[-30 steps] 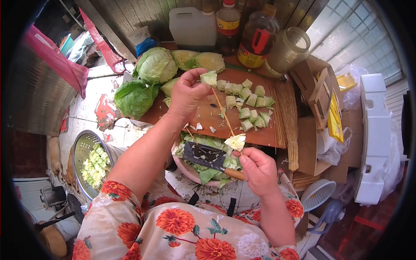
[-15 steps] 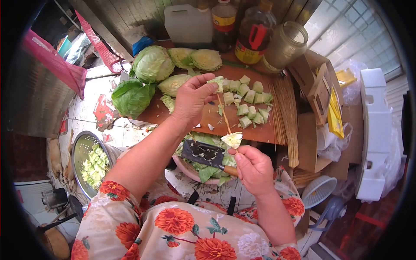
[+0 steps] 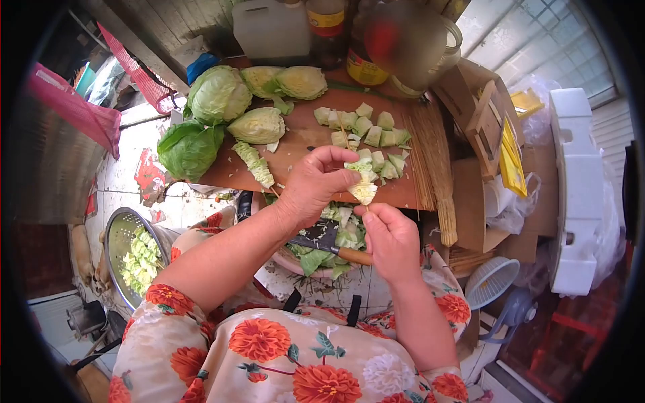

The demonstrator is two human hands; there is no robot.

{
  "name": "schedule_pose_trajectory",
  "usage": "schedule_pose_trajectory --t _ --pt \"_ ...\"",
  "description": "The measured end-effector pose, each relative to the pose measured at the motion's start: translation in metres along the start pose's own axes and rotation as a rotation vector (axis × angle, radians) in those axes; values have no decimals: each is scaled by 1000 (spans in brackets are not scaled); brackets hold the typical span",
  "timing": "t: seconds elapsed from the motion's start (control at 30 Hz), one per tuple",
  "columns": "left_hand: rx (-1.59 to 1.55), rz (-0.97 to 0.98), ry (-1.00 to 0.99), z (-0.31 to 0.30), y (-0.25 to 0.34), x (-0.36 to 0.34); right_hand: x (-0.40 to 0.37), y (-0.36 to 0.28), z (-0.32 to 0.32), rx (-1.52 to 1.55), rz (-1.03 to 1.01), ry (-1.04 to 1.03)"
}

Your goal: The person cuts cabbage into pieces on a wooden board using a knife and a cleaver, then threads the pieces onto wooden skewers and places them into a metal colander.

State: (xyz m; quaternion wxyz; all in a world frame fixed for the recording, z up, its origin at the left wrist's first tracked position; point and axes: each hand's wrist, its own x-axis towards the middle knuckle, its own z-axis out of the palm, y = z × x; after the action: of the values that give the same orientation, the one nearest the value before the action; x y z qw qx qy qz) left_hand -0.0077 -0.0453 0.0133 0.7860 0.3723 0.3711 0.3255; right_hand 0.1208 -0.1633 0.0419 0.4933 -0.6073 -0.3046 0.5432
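Note:
My left hand (image 3: 319,185) is closed, thumb and fingers pinching a piece of cabbage (image 3: 363,166) on a thin wooden skewer (image 3: 343,129). Just below it a paler cabbage piece (image 3: 363,193) sits on the same skewer. My right hand (image 3: 391,236) grips the skewer's lower end, close beneath the pieces. Beyond my hands, several cut cabbage chunks (image 3: 385,138) lie on the brown board (image 3: 295,144). A cleaver (image 3: 355,255) with a dark blade and wooden handle rests over a basin (image 3: 281,258) of cabbage leaves, beside my right hand.
Whole cabbages (image 3: 218,94) and cut halves (image 3: 256,125) sit at the board's left. A bundle of skewers (image 3: 440,168) lies along its right side. Bottles (image 3: 326,30) and a glass jar (image 3: 451,50) stand behind. A metal colander (image 3: 115,232) holding chopped cabbage is at left.
My left hand has come down along the skewer with its cabbage piece, now against the lower piece. The skewer's tip shows above my fingers. My right hand keeps its grip.

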Motion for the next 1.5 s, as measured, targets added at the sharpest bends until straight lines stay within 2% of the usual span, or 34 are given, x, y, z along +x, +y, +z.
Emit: schedule_pose_trajectory --t 0.1,0.23,0.33,0.37,0.43,0.47,0.53,0.67,0.87,0.93,0.97,1.03,1.17,1.23,1.27,1.33,1.5 --pt "74 40 -8 2 5 3 4 -2 -5 -83 16 16" --pt "56 58 87 2 20 21 3 -8 -17 75 38 62" --pt "458 90 127 -15 -2 48 1 -17 -31 160 36 147" --pt "458 86 123 -18 -16 55 0 -18 -34 189 39 163" --pt "711 -163 147 -15 -35 63 -3 -21 -38 193 36 168" --pt "712 -167 141 -16 -48 68 -4 -21 -40 196 31 168" --pt "944 -232 113 -16 -71 75 -6 -21 -43 206 21 160" --pt "959 -294 96 -7 -91 83 -9 -25 -48 214 4 151" --pt "905 -293 194 -1 -104 91 -12 -27 -54 235 8 150" --pt "1105 -174 221 18 -87 74 -13 -25 -55 238 13 146" --pt "1106 -174 220 22 -87 70 -13 -23 -55 218 -10 143" --pt "1171 -36 232 27 -89 65 -13 -22 -55 198 -35 142" --pt "1130 11 212 20 -103 68 -14 -24 -53 182 -24 145" --pt "794 -213 258 13 -104 72 -15 -25 -50 176 -23 153" --pt "795 -211 261 9 -104 72 -15 -26 -48 172 -28 167" --pt "511 -349 290 8 -88 66 -14 -26 -45 171 -35 177" --pt "280 -433 217 -9 -56 65 -17 -22 -47 65 51 24"
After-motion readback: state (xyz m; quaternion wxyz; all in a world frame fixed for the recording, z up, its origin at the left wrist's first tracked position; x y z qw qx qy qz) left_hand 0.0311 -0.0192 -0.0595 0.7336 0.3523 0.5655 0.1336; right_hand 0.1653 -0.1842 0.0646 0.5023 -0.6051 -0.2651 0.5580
